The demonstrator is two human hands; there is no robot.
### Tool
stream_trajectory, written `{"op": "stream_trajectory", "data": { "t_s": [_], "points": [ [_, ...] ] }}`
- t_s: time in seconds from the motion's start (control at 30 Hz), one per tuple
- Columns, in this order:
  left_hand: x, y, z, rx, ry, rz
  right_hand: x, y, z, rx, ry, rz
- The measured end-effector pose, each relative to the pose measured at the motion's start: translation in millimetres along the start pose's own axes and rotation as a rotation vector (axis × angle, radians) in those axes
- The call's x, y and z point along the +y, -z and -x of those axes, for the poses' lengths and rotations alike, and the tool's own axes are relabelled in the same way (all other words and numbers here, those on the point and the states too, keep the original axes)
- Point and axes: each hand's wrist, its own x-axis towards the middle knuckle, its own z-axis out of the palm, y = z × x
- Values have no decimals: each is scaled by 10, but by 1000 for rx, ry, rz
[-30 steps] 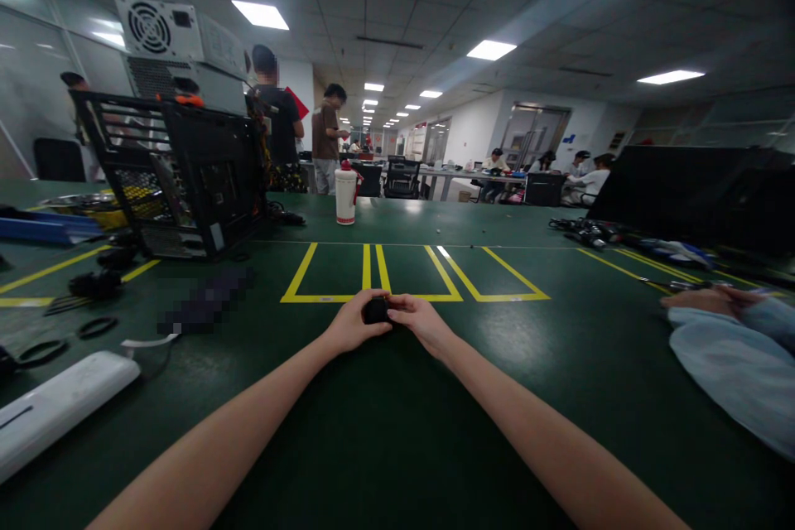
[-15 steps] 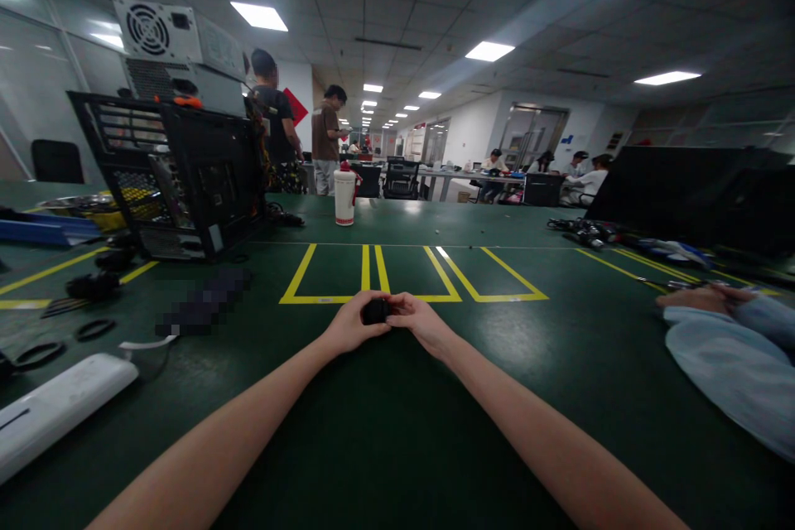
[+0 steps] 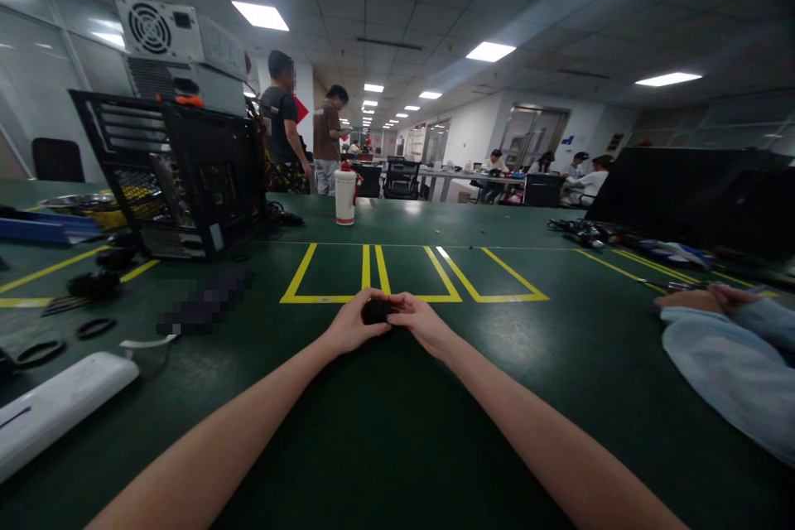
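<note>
Between my two hands is a small, dark, rounded object (image 3: 375,312), too dark and covered to name. My left hand (image 3: 351,325) curls around its left side, thumb below and fingers over the top. My right hand (image 3: 421,321) meets it from the right, with fingertips and thumb pinched at its edge. Both hands are low over the green tabletop (image 3: 378,422), just in front of the yellow tape outlines (image 3: 323,299). My fingers hide much of the dark object.
An open black computer case (image 3: 211,174) with a power supply (image 3: 161,29) on top stands left. A white cup (image 3: 345,197) is ahead. A white power strip (image 3: 68,402) lies near left. A co-worker's sleeve (image 3: 720,364) rests at right, by a large black panel (image 3: 683,190).
My hands and the dark object stay almost in place. In the background, the standing person in dark clothes has shifted right.
</note>
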Motion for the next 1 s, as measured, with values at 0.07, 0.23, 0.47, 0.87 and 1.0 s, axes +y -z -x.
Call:
{"op": "stream_trajectory", "data": {
  "t_s": [0.07, 0.23, 0.47, 0.87, 1.0],
  "points": [
    [46, 11, 6, -4, 4, 4, 7, -5, 1, 37, -5, 6],
    [83, 12, 4, 3, 16, 8, 54, 11, -29, 68, -36, 31],
    [16, -5, 1, -1, 12, -14, 3, 21, 1, 27, -25, -6],
    [5, -19, -4, 24, 34, 46, 118, 45, -84, 59, -2, -5],
    [-8, -42, -2, 89, 66, 139, 51, 22, -31, 66, -11, -12]
  ]
}}
